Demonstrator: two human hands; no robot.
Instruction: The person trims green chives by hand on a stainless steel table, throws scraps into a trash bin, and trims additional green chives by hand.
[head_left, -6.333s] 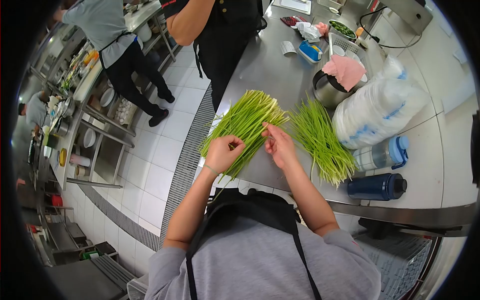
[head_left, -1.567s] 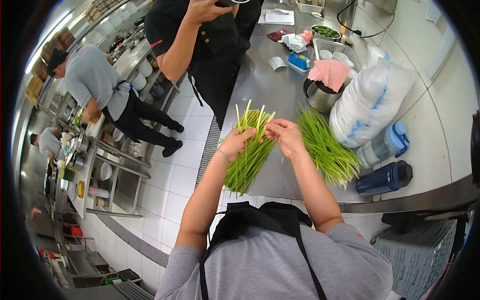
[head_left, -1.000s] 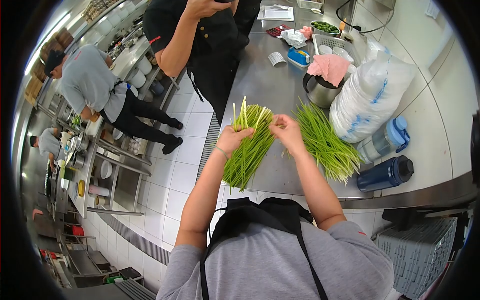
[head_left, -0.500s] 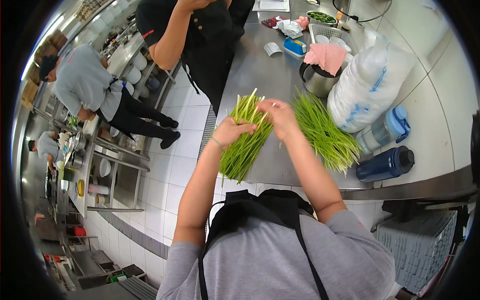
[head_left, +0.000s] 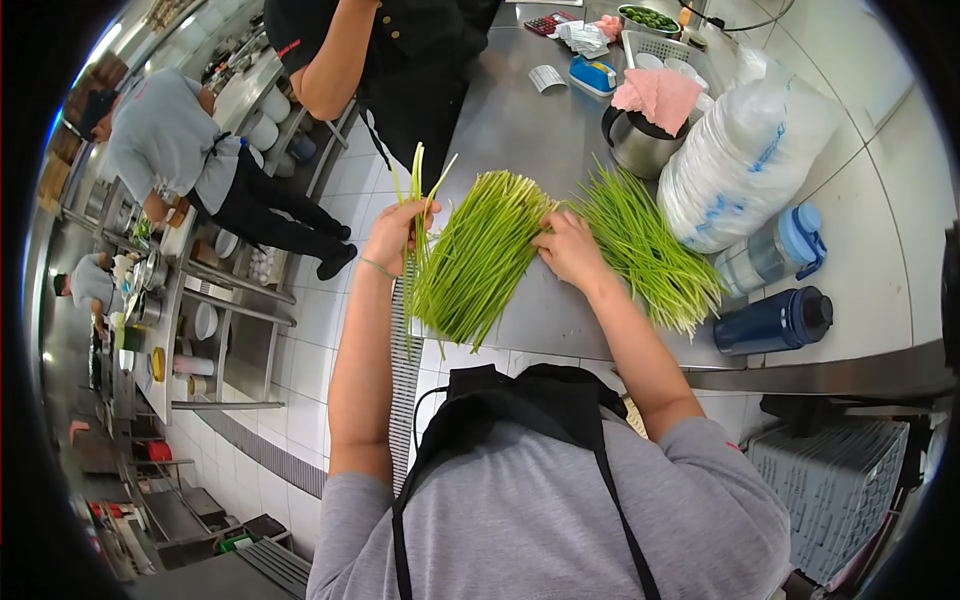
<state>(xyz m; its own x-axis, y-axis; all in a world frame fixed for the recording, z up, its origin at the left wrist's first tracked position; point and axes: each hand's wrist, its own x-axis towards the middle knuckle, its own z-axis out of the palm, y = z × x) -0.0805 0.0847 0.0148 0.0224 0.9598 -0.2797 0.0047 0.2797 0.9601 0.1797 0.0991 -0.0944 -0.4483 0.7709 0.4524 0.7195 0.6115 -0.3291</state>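
Observation:
My left hand (head_left: 396, 238) is closed around a few long green stalks (head_left: 417, 185) that look like chives, held upright off the table's left edge. Beside it, a broad pile of the same chive stalks (head_left: 478, 262) lies on the metal table, pale ends pointing away from me. My right hand (head_left: 572, 250) has its fingers curled and pinched at the upper right edge of this pile; the fingertips partly hide what they grip. A second heap of chives (head_left: 650, 245) spreads to the right of my right hand.
Behind the right heap stand a metal jug (head_left: 640, 150) with a pink cloth (head_left: 658, 100) and a wrapped white stack (head_left: 740, 165). Two bottles, one clear (head_left: 768, 250) and one dark blue (head_left: 772, 322), lie at right. A co-worker in black (head_left: 420, 80) stands at the table's far left.
My left hand has moved left, away from the pile, carrying a few stalks. My right hand has shifted slightly right and down to the pile's edge. The pile now lies spread flatter and wider.

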